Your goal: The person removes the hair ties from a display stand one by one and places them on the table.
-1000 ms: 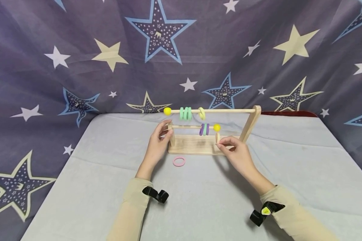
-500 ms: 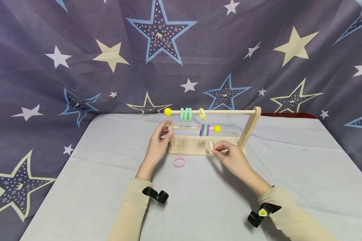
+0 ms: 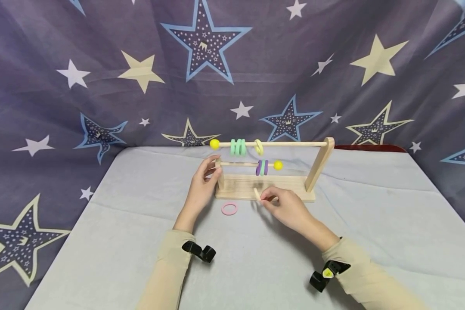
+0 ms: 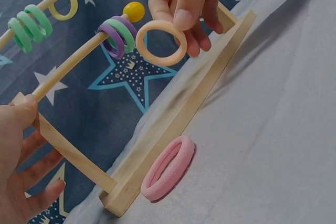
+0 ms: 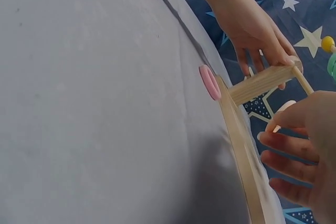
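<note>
My right hand (image 3: 284, 206) pinches a pale peach hair tie (image 4: 161, 42) between thumb and fingers, over the front of a wooden rack (image 3: 240, 189). With thumb and fingers, my left hand (image 3: 203, 183) grips the top of the rack's short left post (image 4: 76, 153). On the lower rod hang purple and green hair ties (image 3: 261, 168), close to its yellow end ball (image 3: 278, 165). The upper rod carries several green hair ties (image 3: 238, 147) and a yellow one (image 4: 63, 3). A pink hair tie (image 3: 229, 209) lies on the table in front of the rack's base.
A pale grey cloth (image 3: 112, 258) covers the table. Behind it hangs a dark curtain (image 3: 232, 90) printed with stars. The rack's tall right post (image 3: 320, 165) supports the upper rod, whose yellow ball (image 3: 215, 144) is at the left end.
My right hand has moved left and toward the table's front with the peach hair tie, away from the lower rod's end. My left hand stays on the post.
</note>
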A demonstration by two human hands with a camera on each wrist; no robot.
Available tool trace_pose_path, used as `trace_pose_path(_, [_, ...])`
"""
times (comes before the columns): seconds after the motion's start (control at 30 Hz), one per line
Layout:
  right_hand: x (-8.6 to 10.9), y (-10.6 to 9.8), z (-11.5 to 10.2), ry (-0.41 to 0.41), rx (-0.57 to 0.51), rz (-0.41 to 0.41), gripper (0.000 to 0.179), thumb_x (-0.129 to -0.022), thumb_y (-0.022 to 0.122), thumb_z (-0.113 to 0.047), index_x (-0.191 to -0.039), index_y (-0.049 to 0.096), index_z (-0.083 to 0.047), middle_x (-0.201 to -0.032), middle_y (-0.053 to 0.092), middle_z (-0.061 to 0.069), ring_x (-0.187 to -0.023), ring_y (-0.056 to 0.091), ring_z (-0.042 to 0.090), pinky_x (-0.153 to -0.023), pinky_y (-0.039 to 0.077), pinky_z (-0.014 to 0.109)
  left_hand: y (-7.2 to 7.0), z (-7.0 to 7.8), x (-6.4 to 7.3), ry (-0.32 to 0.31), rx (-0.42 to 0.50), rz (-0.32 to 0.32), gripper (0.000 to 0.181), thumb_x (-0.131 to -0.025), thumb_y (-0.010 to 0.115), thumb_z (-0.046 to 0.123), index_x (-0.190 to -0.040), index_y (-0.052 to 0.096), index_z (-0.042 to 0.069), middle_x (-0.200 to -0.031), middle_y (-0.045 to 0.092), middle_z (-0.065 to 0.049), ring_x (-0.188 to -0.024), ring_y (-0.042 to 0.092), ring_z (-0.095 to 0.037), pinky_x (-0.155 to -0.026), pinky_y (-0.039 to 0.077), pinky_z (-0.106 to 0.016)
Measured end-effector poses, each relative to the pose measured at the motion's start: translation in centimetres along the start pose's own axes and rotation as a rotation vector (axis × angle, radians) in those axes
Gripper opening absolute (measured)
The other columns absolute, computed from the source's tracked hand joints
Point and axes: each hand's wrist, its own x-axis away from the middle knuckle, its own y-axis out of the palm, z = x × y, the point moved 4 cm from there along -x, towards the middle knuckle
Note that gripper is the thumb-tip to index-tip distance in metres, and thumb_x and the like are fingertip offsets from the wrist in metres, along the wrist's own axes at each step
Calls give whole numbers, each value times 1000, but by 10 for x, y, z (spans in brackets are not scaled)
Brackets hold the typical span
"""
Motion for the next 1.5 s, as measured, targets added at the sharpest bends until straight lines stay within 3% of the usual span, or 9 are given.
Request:
trace_pose_path(0.23, [-3,11,-10,-18,64,-55,8,-88,74,-12,-93,70,-15,-90,71,-4,-87,67,17,-83,51,40,-1,-1,1,-6,1,-6,43,-101,57,13,-143,49,4,-132,55,-23,-122,55,-35,-91,44,-39])
trace_pose_path(0.57, [-5,21,-13,-49,137,-112,10,-87,74,-12,-90,67,-18,-86,67,-6,-79,62,11,-74,51,34,-1,0,0,3,-13,-4,43,-102,57,13,-142,49,4,-131,56,-24,-121,55,-35,-90,44,-38])
trace_pose_path(0.8, [-5,22,-14,-112,237,-101,12,-85,77,-12,-86,67,-19,-87,66,-5,-84,61,16,-74,51,38,-1,1,0,6,-16,2,41,-101,57,12,-141,50,4,-131,56,-24,-120,56,-35,-89,44,-38])
trace_pose_path(1.07, [-5,24,-13,-166,311,-128,11,-85,77,-13,-85,68,-18,-86,64,-7,-87,58,14,-77,50,34,3,0,0,1,8,0,42,-101,58,13,-141,50,4,-129,56,-24,-119,56,-36,-89,43,-36])
trace_pose_path(1.5, [-4,28,-13,-192,340,-142,9,-85,77,-14,-86,69,-17,-85,60,-7,-85,55,12,-72,50,30,3,-2,-1,1,9,2,42,-101,57,14,-142,50,5,-130,56,-23,-120,55,-35,-90,43,-38])
